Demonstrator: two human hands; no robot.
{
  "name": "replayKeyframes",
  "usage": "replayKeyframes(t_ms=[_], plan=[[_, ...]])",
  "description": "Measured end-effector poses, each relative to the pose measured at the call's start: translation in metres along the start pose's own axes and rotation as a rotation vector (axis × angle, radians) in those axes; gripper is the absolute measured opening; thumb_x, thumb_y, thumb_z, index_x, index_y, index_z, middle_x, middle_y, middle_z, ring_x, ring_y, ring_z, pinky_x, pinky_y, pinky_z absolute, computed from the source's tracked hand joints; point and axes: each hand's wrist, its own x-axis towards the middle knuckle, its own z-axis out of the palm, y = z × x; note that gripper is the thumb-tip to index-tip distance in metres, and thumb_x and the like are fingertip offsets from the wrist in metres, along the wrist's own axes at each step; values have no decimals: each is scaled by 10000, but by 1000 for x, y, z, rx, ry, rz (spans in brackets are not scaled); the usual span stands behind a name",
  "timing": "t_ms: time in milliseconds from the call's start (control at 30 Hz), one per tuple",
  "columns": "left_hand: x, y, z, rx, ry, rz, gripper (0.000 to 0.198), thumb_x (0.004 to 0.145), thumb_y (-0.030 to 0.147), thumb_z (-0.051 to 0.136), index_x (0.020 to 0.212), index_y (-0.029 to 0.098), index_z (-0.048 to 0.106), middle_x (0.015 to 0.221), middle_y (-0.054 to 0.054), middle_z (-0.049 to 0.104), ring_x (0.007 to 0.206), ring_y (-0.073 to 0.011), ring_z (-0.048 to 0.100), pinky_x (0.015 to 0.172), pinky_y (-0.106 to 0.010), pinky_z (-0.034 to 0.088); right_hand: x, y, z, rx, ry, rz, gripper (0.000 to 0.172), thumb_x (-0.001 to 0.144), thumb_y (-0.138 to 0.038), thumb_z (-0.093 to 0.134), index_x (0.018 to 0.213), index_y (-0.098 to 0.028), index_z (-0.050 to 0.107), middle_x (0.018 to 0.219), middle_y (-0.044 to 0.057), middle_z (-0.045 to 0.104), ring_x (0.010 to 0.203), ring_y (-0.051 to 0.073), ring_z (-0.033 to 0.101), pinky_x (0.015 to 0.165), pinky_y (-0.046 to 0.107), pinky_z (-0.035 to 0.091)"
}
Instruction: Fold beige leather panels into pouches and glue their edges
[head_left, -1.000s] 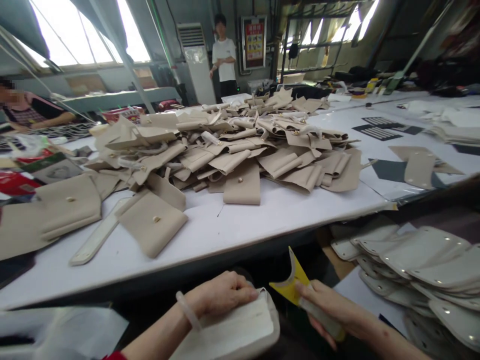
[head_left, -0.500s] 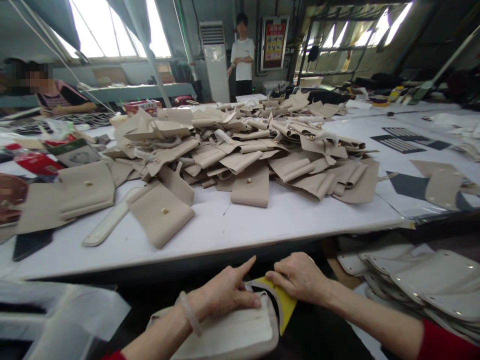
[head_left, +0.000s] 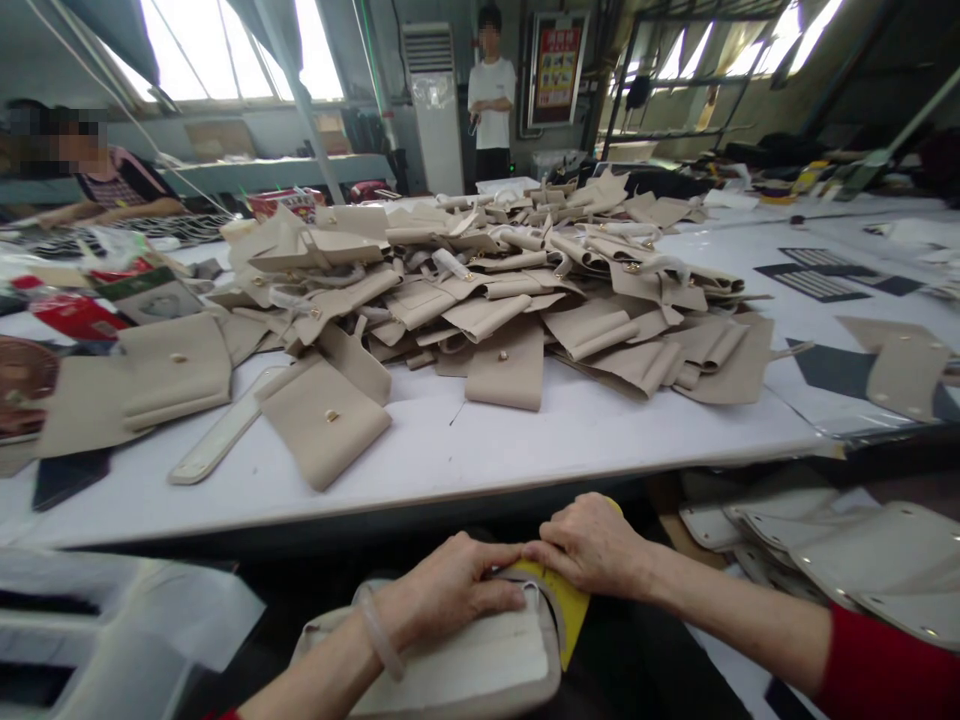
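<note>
A pale, padded piece (head_left: 480,650) with a rounded corner lies low in the centre, below the table edge. My left hand (head_left: 457,588) rests on its upper side, thumb on the pale surface and index finger reaching the yellow sheet, its fingers closed on the edge. Along the piece's right end runs a curved yellow sheet (head_left: 571,610) with a dark strip inside its curve. My right hand (head_left: 592,545) grips the top of this sheet, thumb and fingers pressed together. The fingertips of both hands nearly meet at the corner.
A large heap of beige flat pieces (head_left: 502,290) covers the white table (head_left: 420,450). Pale pieces with metal studs (head_left: 885,560) are stacked at the lower right. A whitish wrapped object (head_left: 135,620) stands lower left. Two people are beyond the table.
My left index finger, raised before, has come down to the yellow sheet beside my right thumb. My right hand has shifted slightly left. The seated person's arm has moved left.
</note>
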Motion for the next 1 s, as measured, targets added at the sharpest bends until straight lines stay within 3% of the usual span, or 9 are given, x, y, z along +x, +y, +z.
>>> replayKeyframes(t_ms=[400,667,1000], plan=[[-2,-5,6,91,41,2,219,913,396,583,1010,266,729,664,49,575,594,-106,446,557,-210,293,0,-10,-4,-79,-56,27,555,1018,-496,352,690,-204,692,708,56,742,615,188,677,537,328,94],[0,-11,10,179,74,24,221,940,413,551,980,269,714,701,47,644,578,-102,474,571,-216,296,-4,-18,4,-89,-100,104,591,1040,-490,255,757,-232,705,733,54,748,649,229,705,528,305,221],[-4,-12,15,325,80,26,366,965,496,478,907,226,719,681,12,651,561,-115,503,568,-248,285,-15,-46,8,-13,-112,251,587,1044,-447,236,800,-204,711,754,93,747,681,273,715,561,303,346]])
